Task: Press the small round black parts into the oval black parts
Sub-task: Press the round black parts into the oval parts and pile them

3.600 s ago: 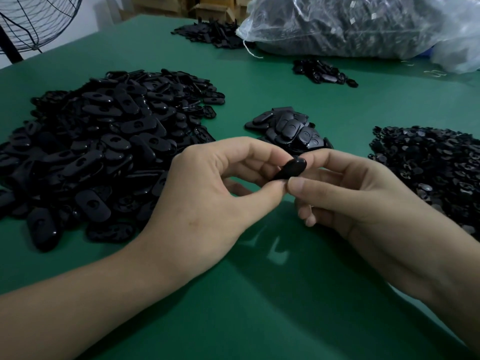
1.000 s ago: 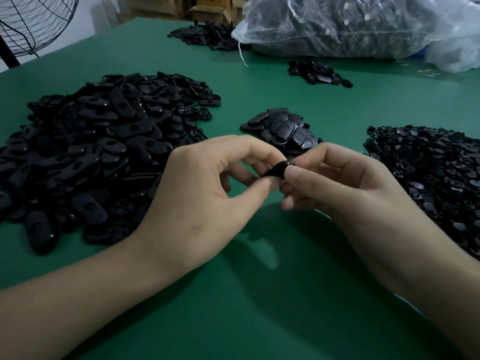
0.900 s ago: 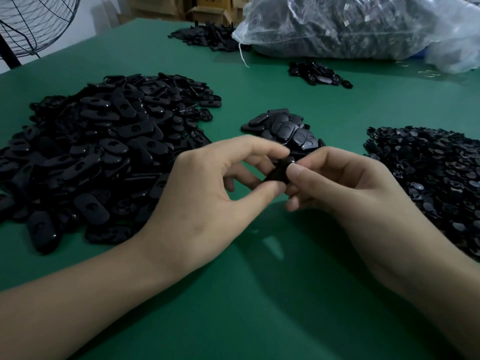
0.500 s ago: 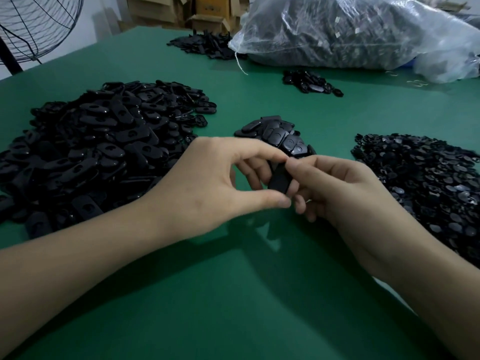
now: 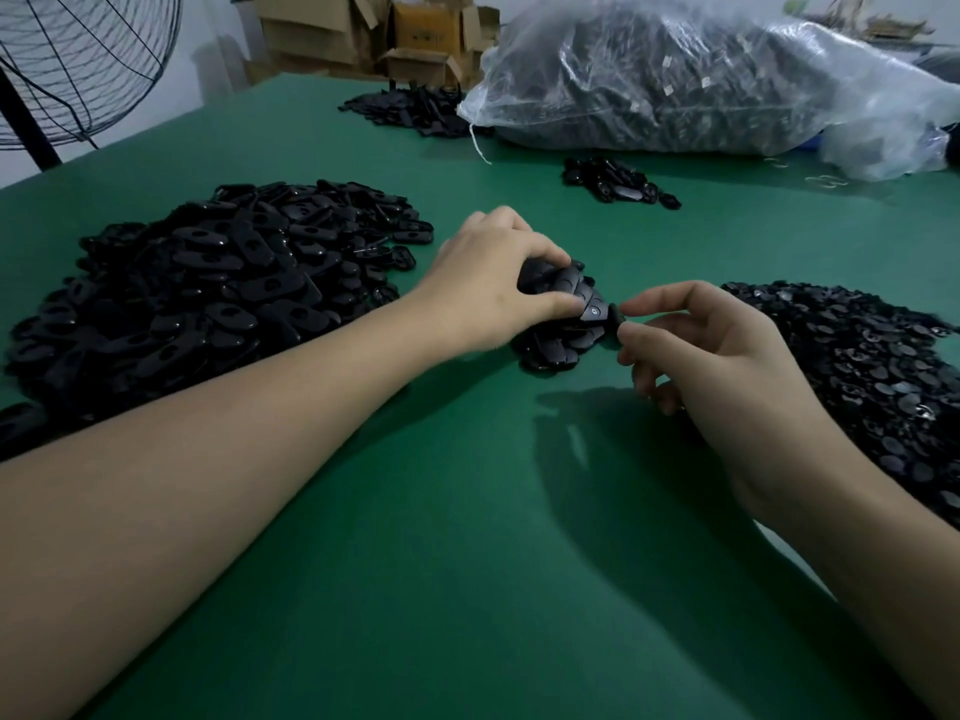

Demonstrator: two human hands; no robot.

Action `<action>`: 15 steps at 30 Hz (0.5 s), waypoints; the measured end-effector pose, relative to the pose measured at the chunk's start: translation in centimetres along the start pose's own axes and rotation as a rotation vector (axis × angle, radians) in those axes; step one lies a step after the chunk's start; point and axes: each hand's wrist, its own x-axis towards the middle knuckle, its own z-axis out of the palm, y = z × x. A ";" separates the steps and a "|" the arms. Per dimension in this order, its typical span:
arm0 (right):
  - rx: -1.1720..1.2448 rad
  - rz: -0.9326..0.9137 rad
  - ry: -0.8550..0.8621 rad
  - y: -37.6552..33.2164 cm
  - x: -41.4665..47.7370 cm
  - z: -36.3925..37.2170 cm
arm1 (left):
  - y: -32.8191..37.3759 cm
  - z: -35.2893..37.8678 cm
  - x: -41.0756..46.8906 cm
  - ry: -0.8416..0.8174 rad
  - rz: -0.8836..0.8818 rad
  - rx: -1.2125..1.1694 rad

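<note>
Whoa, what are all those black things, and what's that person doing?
A person at a green table is putting parts together. The left hand rests on the small middle pile, fingers curled over its pieces. The right hand seems to pinch a small black piece at that pile's edge. A big heap of oval parts lies to the left, a heap of small round parts to the right.

On the table, oval parts heap left, round parts heap right, a small pile between them; far right lies a bag (a little heap near of it).
</note>
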 end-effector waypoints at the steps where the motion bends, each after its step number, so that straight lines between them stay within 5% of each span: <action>1: -0.007 -0.008 0.000 0.0 0.0 0.0 | -0.1 -0.2 0.2 0.018 -0.008 -0.036; 5: -0.082 -0.059 0.062 -0.2 0.3 -0.6 | -2.3 -2.0 2.0 0.119 -0.141 0.069; 8: -0.210 -0.098 0.140 -0.3 0.8 -1.7 | -4.8 -2.9 3.2 -0.013 -0.297 0.381; 11: -0.452 -0.148 0.176 0.0 1.5 -3.1 | -6.4 -2.7 3.2 -0.120 -0.371 0.549; 15: -0.811 -0.152 0.194 0.2 2.1 -4.3 | -7.2 -2.4 3.0 -0.058 -0.345 0.661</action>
